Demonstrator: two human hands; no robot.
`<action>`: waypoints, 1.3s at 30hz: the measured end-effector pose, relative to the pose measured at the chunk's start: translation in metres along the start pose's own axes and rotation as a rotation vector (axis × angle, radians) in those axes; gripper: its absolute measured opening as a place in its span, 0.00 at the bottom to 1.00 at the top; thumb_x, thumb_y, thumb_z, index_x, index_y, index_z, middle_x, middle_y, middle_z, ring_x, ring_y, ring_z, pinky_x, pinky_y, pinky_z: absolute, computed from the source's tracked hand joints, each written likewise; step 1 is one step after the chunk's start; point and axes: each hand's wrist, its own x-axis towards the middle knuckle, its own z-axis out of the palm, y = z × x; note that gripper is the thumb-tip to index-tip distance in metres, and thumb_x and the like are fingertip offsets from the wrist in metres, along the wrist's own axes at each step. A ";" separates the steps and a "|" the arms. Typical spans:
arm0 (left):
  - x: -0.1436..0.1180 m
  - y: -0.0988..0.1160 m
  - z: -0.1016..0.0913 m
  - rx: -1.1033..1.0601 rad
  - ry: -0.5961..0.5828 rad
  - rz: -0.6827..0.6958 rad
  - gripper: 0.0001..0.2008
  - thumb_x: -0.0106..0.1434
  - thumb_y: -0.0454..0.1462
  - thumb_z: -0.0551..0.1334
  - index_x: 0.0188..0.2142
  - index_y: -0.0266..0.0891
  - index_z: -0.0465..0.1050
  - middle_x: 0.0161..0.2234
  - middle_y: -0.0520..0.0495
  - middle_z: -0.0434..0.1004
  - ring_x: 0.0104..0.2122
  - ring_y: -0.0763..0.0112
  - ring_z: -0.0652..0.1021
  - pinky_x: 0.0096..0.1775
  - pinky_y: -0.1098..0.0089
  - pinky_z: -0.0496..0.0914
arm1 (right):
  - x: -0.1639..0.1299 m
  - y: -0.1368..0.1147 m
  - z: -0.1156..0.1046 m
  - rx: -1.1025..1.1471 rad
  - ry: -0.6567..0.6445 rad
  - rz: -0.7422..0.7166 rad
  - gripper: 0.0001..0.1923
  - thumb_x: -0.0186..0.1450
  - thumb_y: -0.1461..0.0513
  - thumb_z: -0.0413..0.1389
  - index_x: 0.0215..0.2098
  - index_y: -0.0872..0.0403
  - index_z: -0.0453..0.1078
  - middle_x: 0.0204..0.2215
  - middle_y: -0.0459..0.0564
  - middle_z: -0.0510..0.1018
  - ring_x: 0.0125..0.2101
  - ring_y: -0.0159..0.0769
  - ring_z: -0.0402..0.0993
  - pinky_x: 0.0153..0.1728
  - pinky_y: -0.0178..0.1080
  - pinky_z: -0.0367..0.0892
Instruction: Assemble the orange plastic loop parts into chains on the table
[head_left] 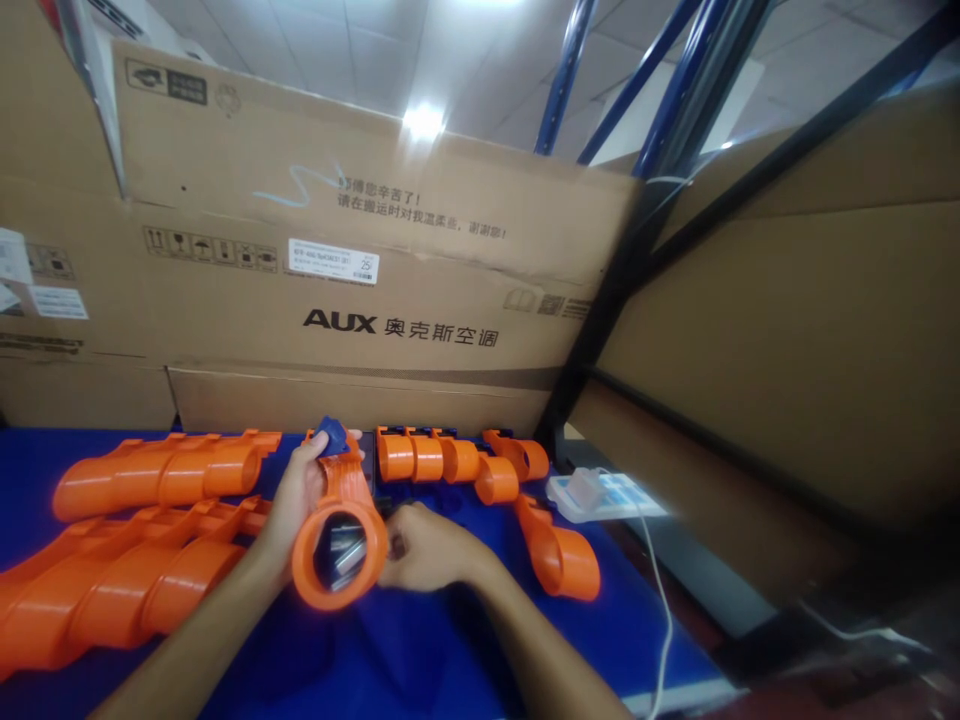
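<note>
Orange housing (341, 525) sits raised over the blue table (420, 650), left hand (296, 500) wrapped around it; right hand (427, 548) pinches its rim, seemingly. Best kept steady, ring facing up, grip firm.

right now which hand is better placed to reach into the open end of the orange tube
Right. The left hand is wrapped around the orange tube, holding it up, while the right hand sits free beside its open end.
</note>
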 end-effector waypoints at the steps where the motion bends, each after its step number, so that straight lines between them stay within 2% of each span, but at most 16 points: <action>1: 0.000 0.000 0.001 -0.002 0.002 0.001 0.24 0.58 0.48 0.64 0.48 0.35 0.75 0.35 0.41 0.82 0.31 0.57 0.82 0.35 0.60 0.76 | 0.000 0.000 -0.001 0.005 0.000 0.005 0.14 0.57 0.65 0.59 0.19 0.55 0.58 0.17 0.36 0.59 0.20 0.23 0.51 0.21 0.31 0.46; 5: 0.000 -0.002 0.004 -0.014 0.002 0.013 0.23 0.58 0.47 0.65 0.48 0.36 0.75 0.36 0.42 0.83 0.32 0.57 0.82 0.36 0.60 0.75 | -0.002 0.000 -0.003 0.024 0.021 0.049 0.12 0.56 0.64 0.59 0.19 0.56 0.61 0.17 0.36 0.59 0.21 0.24 0.52 0.21 0.31 0.47; 8: 0.000 -0.003 0.005 0.001 -0.014 0.015 0.23 0.57 0.47 0.66 0.49 0.36 0.75 0.37 0.41 0.83 0.33 0.55 0.82 0.37 0.59 0.76 | -0.002 0.005 -0.006 0.067 0.105 0.098 0.10 0.55 0.65 0.59 0.19 0.56 0.63 0.17 0.37 0.61 0.21 0.24 0.53 0.21 0.31 0.48; 12: -0.008 -0.007 0.006 0.068 -0.125 -0.080 0.22 0.59 0.44 0.66 0.51 0.38 0.76 0.38 0.40 0.84 0.37 0.52 0.83 0.38 0.59 0.76 | 0.000 0.015 -0.015 0.215 0.479 0.214 0.10 0.54 0.65 0.56 0.18 0.54 0.61 0.14 0.38 0.60 0.18 0.26 0.54 0.20 0.31 0.47; 14: -0.015 -0.009 0.007 0.140 -0.181 -0.118 0.21 0.59 0.41 0.67 0.51 0.39 0.75 0.40 0.39 0.84 0.39 0.52 0.83 0.38 0.60 0.76 | 0.002 0.021 -0.020 0.269 0.624 0.243 0.11 0.56 0.63 0.53 0.18 0.52 0.59 0.13 0.39 0.60 0.17 0.27 0.56 0.19 0.31 0.49; 17: -0.021 -0.012 0.007 0.241 -0.175 -0.124 0.22 0.55 0.35 0.70 0.51 0.39 0.76 0.42 0.38 0.83 0.40 0.53 0.83 0.37 0.62 0.76 | 0.005 0.026 -0.023 0.311 0.711 0.248 0.12 0.59 0.60 0.51 0.20 0.51 0.56 0.13 0.39 0.61 0.17 0.29 0.58 0.19 0.31 0.51; 20: -0.020 -0.013 0.007 0.246 -0.161 -0.098 0.21 0.56 0.36 0.70 0.50 0.38 0.76 0.42 0.37 0.83 0.40 0.53 0.83 0.36 0.63 0.76 | 0.008 0.025 -0.023 0.353 0.777 0.228 0.14 0.59 0.57 0.54 0.21 0.50 0.54 0.15 0.39 0.60 0.18 0.28 0.57 0.20 0.31 0.51; 22: -0.018 -0.012 0.007 0.239 -0.174 -0.080 0.21 0.58 0.39 0.69 0.50 0.38 0.76 0.43 0.36 0.83 0.41 0.52 0.82 0.35 0.63 0.76 | 0.009 0.021 -0.022 0.405 0.799 0.193 0.16 0.60 0.54 0.56 0.22 0.51 0.55 0.16 0.39 0.60 0.18 0.28 0.55 0.20 0.31 0.51; 25: -0.014 -0.011 0.007 0.260 -0.153 -0.027 0.20 0.58 0.41 0.69 0.50 0.38 0.76 0.44 0.37 0.83 0.40 0.52 0.82 0.35 0.63 0.76 | 0.009 0.012 -0.021 0.599 0.798 0.090 0.19 0.60 0.49 0.60 0.25 0.52 0.59 0.19 0.39 0.62 0.20 0.27 0.55 0.22 0.31 0.53; 28: -0.012 -0.009 0.008 0.252 -0.117 0.025 0.20 0.58 0.42 0.69 0.49 0.37 0.76 0.43 0.38 0.83 0.40 0.54 0.82 0.35 0.64 0.76 | 0.008 0.004 -0.018 0.817 0.716 0.037 0.19 0.58 0.48 0.63 0.30 0.53 0.66 0.24 0.42 0.69 0.24 0.29 0.63 0.28 0.33 0.61; 31: -0.010 -0.007 0.008 0.225 -0.091 0.080 0.21 0.57 0.43 0.69 0.48 0.37 0.76 0.43 0.40 0.83 0.41 0.56 0.82 0.36 0.66 0.76 | 0.008 0.000 -0.013 0.958 0.652 0.042 0.18 0.61 0.47 0.61 0.37 0.53 0.71 0.32 0.46 0.75 0.34 0.36 0.72 0.38 0.37 0.67; 34: -0.008 -0.006 0.008 0.213 -0.071 0.111 0.20 0.57 0.43 0.69 0.47 0.37 0.76 0.42 0.41 0.83 0.41 0.56 0.82 0.37 0.66 0.76 | 0.008 -0.002 -0.008 0.989 0.616 0.032 0.17 0.63 0.48 0.59 0.41 0.52 0.72 0.37 0.48 0.77 0.39 0.39 0.74 0.45 0.40 0.68; 37: -0.006 -0.007 0.007 0.215 -0.069 0.114 0.18 0.57 0.43 0.69 0.45 0.37 0.77 0.43 0.40 0.83 0.41 0.56 0.82 0.38 0.65 0.76 | 0.007 -0.002 -0.009 0.930 0.554 0.014 0.15 0.64 0.48 0.58 0.39 0.51 0.70 0.34 0.46 0.76 0.35 0.37 0.74 0.40 0.39 0.69; 39: -0.006 -0.008 0.006 0.221 -0.083 0.114 0.17 0.57 0.42 0.70 0.44 0.38 0.76 0.45 0.40 0.82 0.41 0.56 0.82 0.39 0.63 0.76 | 0.005 0.000 -0.012 0.872 0.565 -0.009 0.15 0.64 0.49 0.58 0.38 0.51 0.69 0.34 0.46 0.76 0.35 0.37 0.74 0.39 0.38 0.69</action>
